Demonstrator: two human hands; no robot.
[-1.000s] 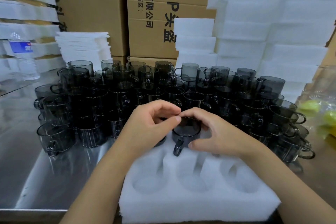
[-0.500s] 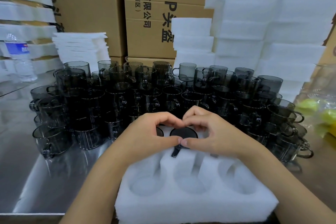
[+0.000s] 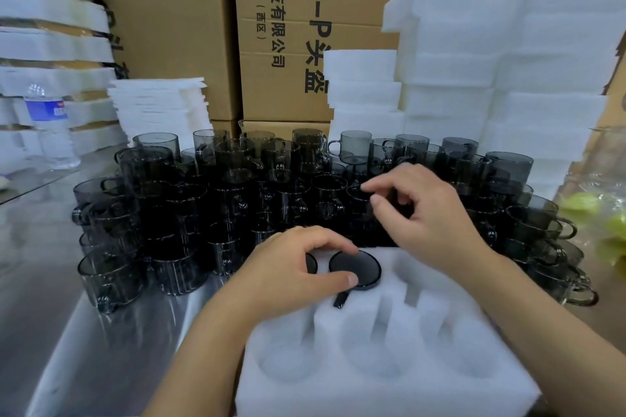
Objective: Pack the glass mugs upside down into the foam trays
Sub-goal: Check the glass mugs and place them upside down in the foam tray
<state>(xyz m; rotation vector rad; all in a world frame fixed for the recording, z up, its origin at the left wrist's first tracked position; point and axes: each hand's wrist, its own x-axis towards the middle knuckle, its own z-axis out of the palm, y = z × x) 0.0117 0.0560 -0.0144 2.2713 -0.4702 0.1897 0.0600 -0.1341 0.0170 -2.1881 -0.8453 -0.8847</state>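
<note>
Bottle first: one clear plastic water bottle (image 3: 50, 125) stands far left on the shiny steel tabletop (image 3: 40, 264), out of the way of the work. Right of it crowd the smoky grey glass mugs (image 3: 176, 213), mouths up, several dozen and too overlapped to count exactly; they sit just beyond the tray, so each is a short reach. The left hand (image 3: 291, 271) curls thumb and forefinger round the base of one upturned grey glass mug (image 3: 359, 269), sunk in the far middle pocket with its handle in the slot on the near side. The hold looks meant to seat it. Beneath that hand's knuckles a second upturned mug (image 3: 311, 264) shows as a dark sliver in the far left pocket. The white foam tray (image 3: 372, 393) has six round pockets, three far and three near: two filled, four bare. The right hand (image 3: 430, 213), fingers loosely bent and holding nothing, hovers over the loose mugs, probably choosing the next. Far right rise stacks of white foam blocks (image 3: 508, 61).
</note>
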